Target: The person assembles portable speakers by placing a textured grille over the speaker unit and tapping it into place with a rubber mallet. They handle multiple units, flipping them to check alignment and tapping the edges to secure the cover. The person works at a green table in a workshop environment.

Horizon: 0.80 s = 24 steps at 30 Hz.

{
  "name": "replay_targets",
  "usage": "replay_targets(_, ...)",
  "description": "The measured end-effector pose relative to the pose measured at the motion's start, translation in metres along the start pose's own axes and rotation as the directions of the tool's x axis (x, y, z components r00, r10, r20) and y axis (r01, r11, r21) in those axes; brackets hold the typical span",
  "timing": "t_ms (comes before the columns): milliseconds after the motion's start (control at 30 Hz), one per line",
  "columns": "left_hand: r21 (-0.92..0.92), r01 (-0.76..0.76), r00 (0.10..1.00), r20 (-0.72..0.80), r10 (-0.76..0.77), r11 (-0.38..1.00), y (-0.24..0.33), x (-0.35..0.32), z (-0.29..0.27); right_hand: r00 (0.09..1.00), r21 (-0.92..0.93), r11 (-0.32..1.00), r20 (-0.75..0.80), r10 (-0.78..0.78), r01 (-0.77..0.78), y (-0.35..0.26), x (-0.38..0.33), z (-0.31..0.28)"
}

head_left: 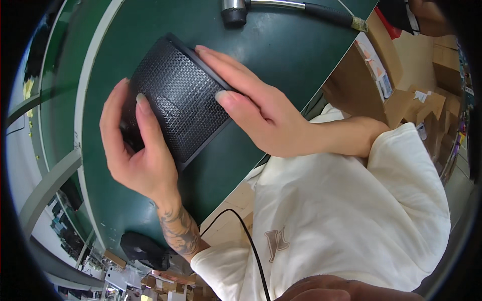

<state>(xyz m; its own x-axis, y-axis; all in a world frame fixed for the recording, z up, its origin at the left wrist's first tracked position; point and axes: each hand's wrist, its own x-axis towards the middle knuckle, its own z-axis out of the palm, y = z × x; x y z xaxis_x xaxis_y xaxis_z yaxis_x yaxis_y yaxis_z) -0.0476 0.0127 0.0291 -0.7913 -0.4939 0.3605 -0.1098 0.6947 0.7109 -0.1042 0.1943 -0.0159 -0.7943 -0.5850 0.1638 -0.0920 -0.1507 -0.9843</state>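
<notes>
A black mesh speaker grille (178, 98) is grasped at its near edge by the left hand (135, 150) and steadied flat against the green bench (281, 50) by the pressing, unclenched right hand (256, 108).

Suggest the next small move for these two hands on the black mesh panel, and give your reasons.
Probably press the right hand down along the black mesh panel: its fingers lie flat on the panel's right edge, while the left hand grips the opposite end, steadying it on the green table.
</notes>
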Motion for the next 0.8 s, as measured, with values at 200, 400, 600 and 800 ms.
replay_targets(200,0.124,-0.059,0.997,0.065,0.051,0.99,0.001,0.005,-0.004,1.0,0.088,0.996,0.023,0.002,-0.004,0.009,0.004,-0.002)
replay_targets(400,0.114,-0.088,0.995,0.049,0.083,0.99,0.0,0.004,-0.006,0.995,0.159,0.987,0.095,0.02,-0.035,0.009,0.002,-0.005)
replay_targets(600,0.057,-0.13,0.992,0.014,0.129,0.99,-0.004,0.003,-0.005,0.992,0.239,0.965,0.086,0.092,-0.11,0.006,0.006,0.001)
replay_targets(800,0.039,-0.274,0.957,-0.087,0.276,0.961,-0.007,-0.006,-0.011,0.981,0.299,0.954,0.194,-0.026,-0.034,0.007,0.002,-0.006)
